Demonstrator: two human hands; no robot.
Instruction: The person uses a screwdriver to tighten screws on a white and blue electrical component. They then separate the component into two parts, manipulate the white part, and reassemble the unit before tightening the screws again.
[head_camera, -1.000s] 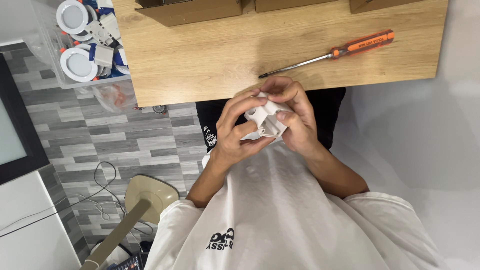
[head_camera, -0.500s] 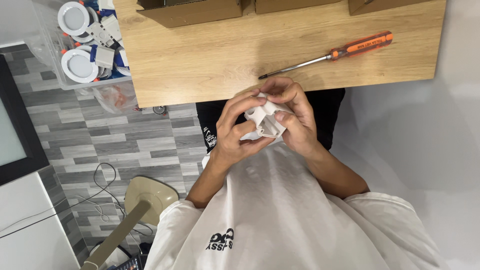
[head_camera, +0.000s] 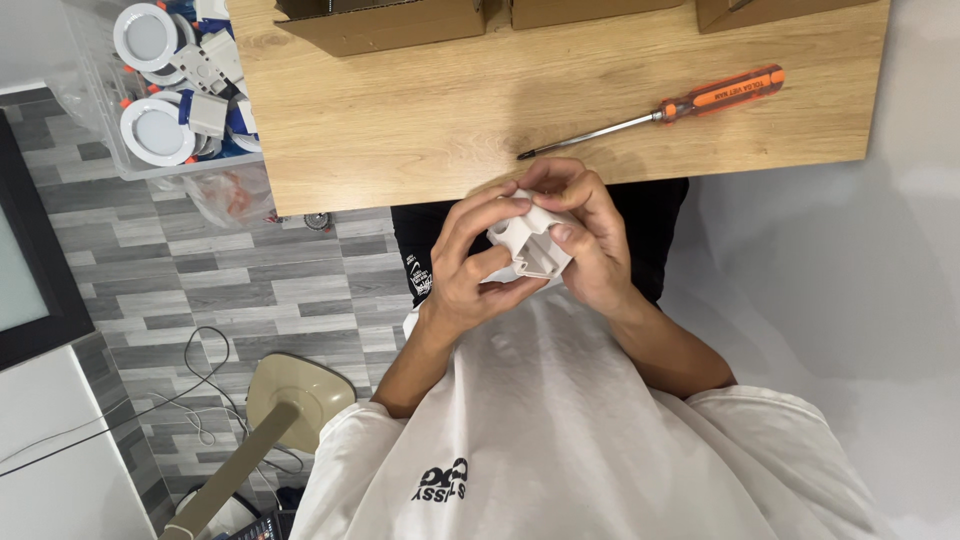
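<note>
Item: white plastic housing (head_camera: 530, 245), boxy with rounded moulded corners, held in front of the person's chest, just off the near edge of the surface (head_camera: 430, 130).

Left hand (head_camera: 475, 265): grip closed around the housing's left side, fingers curled over its top.

Right hand (head_camera: 590, 240): grip closed on the housing's right side, thumb pressed on its face.

Surface: light wood grain, smooth; broad bare stretch mid-board. Screwdriver (head_camera: 660, 110), orange handle and steel shaft, lies near the front edge, apart from both hands. Cardboard boxes (head_camera: 390, 25) along the far edge.

Room: grey plank floor (head_camera: 200, 270); clear bin of round white light fittings (head_camera: 160, 130) beside the surface's left edge.
</note>
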